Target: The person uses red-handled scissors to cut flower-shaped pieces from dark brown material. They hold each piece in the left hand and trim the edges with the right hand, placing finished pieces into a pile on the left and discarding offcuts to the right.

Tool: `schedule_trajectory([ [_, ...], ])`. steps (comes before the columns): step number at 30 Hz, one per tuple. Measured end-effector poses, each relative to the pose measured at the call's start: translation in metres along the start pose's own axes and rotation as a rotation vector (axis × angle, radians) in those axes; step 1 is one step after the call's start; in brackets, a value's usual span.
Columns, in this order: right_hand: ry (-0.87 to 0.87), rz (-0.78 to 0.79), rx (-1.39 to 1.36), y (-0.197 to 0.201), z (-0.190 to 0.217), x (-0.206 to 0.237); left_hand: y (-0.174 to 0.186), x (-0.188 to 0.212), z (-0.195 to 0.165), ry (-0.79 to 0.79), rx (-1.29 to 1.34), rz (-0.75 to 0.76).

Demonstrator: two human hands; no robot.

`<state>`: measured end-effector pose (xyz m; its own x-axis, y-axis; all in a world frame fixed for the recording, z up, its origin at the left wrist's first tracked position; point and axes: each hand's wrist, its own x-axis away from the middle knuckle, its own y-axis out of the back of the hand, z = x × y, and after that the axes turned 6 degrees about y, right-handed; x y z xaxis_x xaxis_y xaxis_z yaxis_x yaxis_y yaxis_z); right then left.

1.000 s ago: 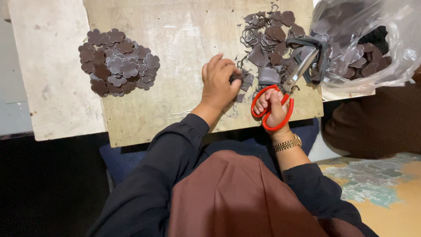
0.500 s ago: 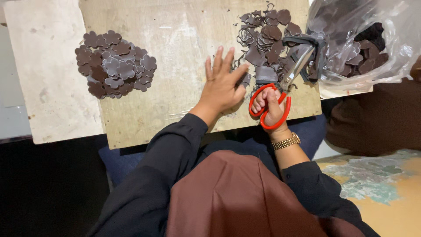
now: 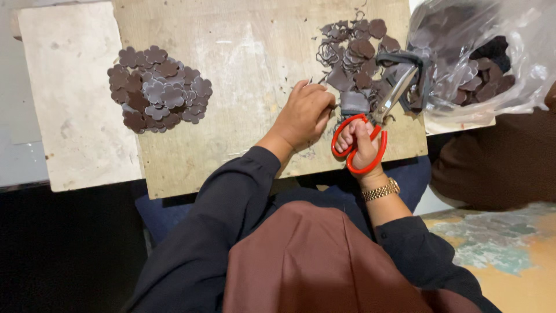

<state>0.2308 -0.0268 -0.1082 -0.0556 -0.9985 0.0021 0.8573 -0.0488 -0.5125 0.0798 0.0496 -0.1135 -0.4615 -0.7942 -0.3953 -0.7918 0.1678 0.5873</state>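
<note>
Evidently a grey leather scrap [image 3: 354,102] is pinched in the curled left hand [image 3: 304,113] against the wooden board [image 3: 255,64] for steadiness; red-handled scissors [image 3: 370,124] are gripped by the closed right hand [image 3: 360,146], blades aimed at the uncut heap [image 3: 356,49]; finished flower pieces [image 3: 159,88] are piled well apart.

Left hand [image 3: 304,113]: palm down, fingers curled inward toward the right, wrist straight, forearm in a dark sleeve running down-left. Right hand [image 3: 360,145]: fingers and thumb closed in a grip, knuckles up, gold-coloured band at the wrist, dark sleeve pushed back along the forearm.
</note>
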Motion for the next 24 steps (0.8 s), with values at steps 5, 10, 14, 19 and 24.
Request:
schedule_trajectory([
  [5,-0.006,-0.014,-0.027,0.002,-0.003,0.001,0.005,-0.003,0.002,0.067,0.127,-0.169],
  [10,0.004,0.012,-0.028,0.003,-0.003,0.002,0.003,-0.003,0.001,0.532,0.431,-0.224],
  [14,0.014,-0.017,0.011,0.001,-0.003,0.002,-0.002,-0.004,-0.002,0.414,-0.066,-0.399],
  [19,0.009,-0.032,0.004,-0.001,-0.004,0.002,-0.025,-0.011,-0.016,0.489,-0.057,-0.316],
  [24,0.009,-0.005,-0.03,0.001,-0.005,0.0,-0.036,-0.019,-0.019,0.284,-0.007,-0.459],
])
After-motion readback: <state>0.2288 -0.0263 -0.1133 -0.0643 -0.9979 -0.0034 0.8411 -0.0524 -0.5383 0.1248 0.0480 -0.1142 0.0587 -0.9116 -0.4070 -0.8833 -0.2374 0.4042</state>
